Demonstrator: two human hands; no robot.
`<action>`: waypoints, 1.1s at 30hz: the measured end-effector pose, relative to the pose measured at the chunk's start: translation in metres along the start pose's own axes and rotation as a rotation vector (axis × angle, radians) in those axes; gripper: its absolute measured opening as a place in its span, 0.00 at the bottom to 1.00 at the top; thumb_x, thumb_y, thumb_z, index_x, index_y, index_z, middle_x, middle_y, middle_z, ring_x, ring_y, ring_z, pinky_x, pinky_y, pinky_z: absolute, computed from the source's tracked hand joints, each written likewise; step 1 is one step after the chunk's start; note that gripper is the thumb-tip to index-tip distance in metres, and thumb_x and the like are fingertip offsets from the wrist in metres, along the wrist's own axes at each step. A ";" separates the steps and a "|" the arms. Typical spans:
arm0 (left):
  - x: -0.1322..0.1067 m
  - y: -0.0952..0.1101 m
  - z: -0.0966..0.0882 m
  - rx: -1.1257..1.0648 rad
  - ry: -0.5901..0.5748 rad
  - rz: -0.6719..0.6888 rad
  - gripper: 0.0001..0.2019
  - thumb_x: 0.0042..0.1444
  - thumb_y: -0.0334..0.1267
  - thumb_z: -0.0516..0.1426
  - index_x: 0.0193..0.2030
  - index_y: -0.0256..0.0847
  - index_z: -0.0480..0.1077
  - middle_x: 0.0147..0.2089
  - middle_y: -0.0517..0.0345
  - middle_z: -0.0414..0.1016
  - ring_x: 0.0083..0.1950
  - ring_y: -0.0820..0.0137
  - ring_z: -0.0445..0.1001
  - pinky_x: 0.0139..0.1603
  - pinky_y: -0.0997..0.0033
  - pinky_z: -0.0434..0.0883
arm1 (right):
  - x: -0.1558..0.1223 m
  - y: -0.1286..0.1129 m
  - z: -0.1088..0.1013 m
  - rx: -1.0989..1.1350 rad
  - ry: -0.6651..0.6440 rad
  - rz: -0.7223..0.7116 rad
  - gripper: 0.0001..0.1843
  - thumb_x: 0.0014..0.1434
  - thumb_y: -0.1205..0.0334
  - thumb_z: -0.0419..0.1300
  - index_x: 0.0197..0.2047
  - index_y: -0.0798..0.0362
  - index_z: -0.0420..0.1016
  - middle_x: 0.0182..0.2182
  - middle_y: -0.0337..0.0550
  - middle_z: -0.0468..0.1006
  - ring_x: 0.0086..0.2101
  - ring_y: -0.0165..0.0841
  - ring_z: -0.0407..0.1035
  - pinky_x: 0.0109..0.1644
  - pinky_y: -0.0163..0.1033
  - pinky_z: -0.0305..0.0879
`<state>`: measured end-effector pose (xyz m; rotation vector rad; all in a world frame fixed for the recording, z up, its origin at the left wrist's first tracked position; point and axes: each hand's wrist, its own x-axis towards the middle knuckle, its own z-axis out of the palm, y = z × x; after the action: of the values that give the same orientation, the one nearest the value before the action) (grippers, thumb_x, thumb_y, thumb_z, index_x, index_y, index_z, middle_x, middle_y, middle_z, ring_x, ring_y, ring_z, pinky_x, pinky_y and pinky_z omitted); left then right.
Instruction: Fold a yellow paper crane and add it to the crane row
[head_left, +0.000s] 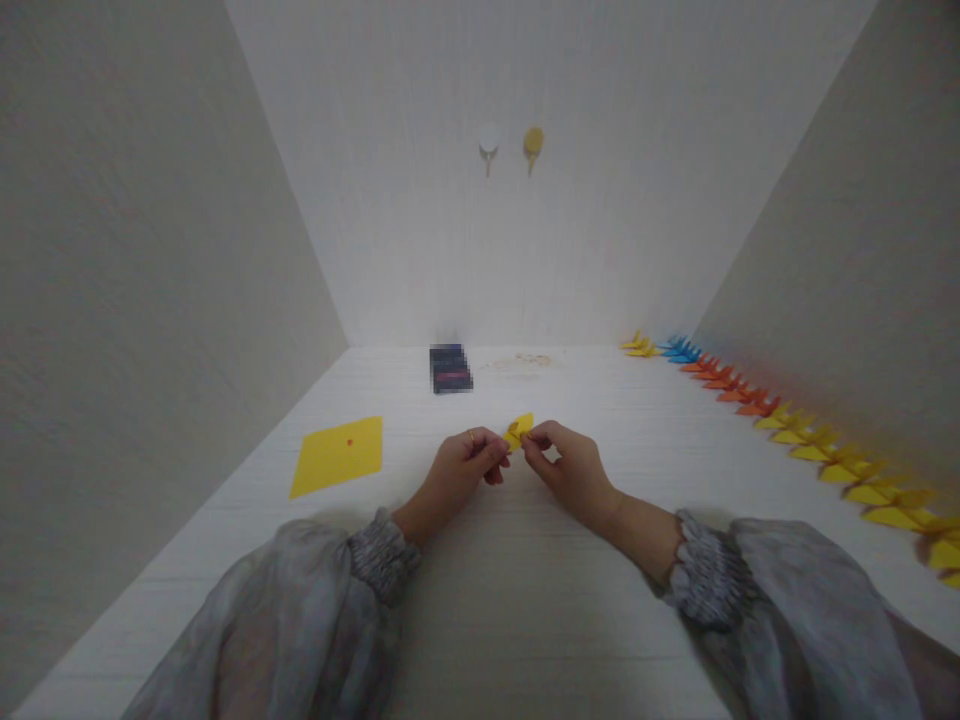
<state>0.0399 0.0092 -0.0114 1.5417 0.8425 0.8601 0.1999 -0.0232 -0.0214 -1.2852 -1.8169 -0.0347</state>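
A small folded piece of yellow paper (518, 430) is held just above the white table (480, 600), between both hands. My left hand (466, 467), with a ring on one finger, pinches its left side with curled fingers. My right hand (570, 465) pinches its right side from the other direction. Both forearms wear loose grey sleeves with gathered cuffs. A flat yellow paper square (339, 455) with a tiny red dot lies on the table to the left of my left hand.
A row of several folded paper figures runs along the right wall: yellow (840, 465), orange (724, 385), blue (681, 350), yellow at the far end. A dark blurred block (450, 368) stands near the back wall. Two round hooks (511, 145) hang on the wall.
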 end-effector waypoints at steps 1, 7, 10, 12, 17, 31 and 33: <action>0.000 0.000 0.000 -0.010 -0.004 -0.007 0.12 0.48 0.44 0.53 0.26 0.35 0.65 0.20 0.62 0.66 0.20 0.79 0.63 0.23 0.78 0.61 | 0.000 0.000 0.000 0.008 0.010 0.017 0.04 0.53 0.63 0.53 0.28 0.53 0.66 0.23 0.39 0.72 0.24 0.28 0.66 0.27 0.31 0.61; 0.000 -0.005 -0.001 -0.038 -0.022 -0.015 0.11 0.44 0.42 0.57 0.26 0.36 0.65 0.22 0.63 0.67 0.20 0.80 0.63 0.23 0.78 0.62 | 0.002 0.000 -0.002 0.042 0.012 0.069 0.04 0.53 0.64 0.52 0.28 0.53 0.66 0.23 0.39 0.73 0.24 0.28 0.67 0.28 0.32 0.62; 0.000 -0.004 -0.001 -0.025 -0.035 -0.006 0.10 0.44 0.41 0.56 0.25 0.35 0.65 0.20 0.63 0.66 0.20 0.80 0.63 0.23 0.78 0.62 | 0.002 -0.002 -0.002 0.050 -0.005 0.050 0.04 0.53 0.64 0.53 0.28 0.53 0.66 0.23 0.40 0.73 0.24 0.28 0.67 0.28 0.32 0.62; 0.000 -0.003 -0.001 -0.018 -0.049 0.000 0.09 0.45 0.41 0.56 0.24 0.35 0.65 0.19 0.64 0.65 0.20 0.79 0.63 0.24 0.78 0.61 | 0.002 -0.002 -0.001 0.054 -0.016 0.032 0.04 0.53 0.65 0.53 0.28 0.53 0.67 0.23 0.40 0.73 0.24 0.28 0.67 0.28 0.32 0.62; 0.001 -0.001 0.000 -0.039 -0.048 -0.007 0.09 0.45 0.40 0.56 0.24 0.35 0.64 0.20 0.63 0.66 0.20 0.80 0.63 0.24 0.78 0.61 | 0.001 -0.001 0.000 0.076 -0.053 0.014 0.05 0.54 0.64 0.52 0.29 0.53 0.67 0.24 0.40 0.73 0.25 0.28 0.67 0.27 0.31 0.61; -0.001 0.002 -0.005 -0.064 0.059 -0.009 0.18 0.50 0.50 0.50 0.25 0.34 0.65 0.24 0.58 0.67 0.22 0.78 0.64 0.25 0.76 0.64 | -0.001 -0.002 -0.004 0.160 -0.050 0.046 0.06 0.55 0.62 0.51 0.31 0.53 0.67 0.24 0.40 0.73 0.25 0.29 0.67 0.28 0.32 0.63; 0.000 0.001 -0.006 -0.079 0.111 -0.006 0.17 0.50 0.48 0.50 0.28 0.34 0.65 0.27 0.57 0.68 0.24 0.78 0.65 0.25 0.77 0.64 | -0.001 -0.003 -0.005 0.177 -0.098 0.029 0.07 0.56 0.62 0.50 0.31 0.53 0.68 0.24 0.40 0.73 0.26 0.29 0.67 0.27 0.32 0.63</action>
<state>0.0344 0.0123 -0.0100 1.4321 0.8817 0.9705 0.2010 -0.0277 -0.0183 -1.2049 -1.8391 0.2038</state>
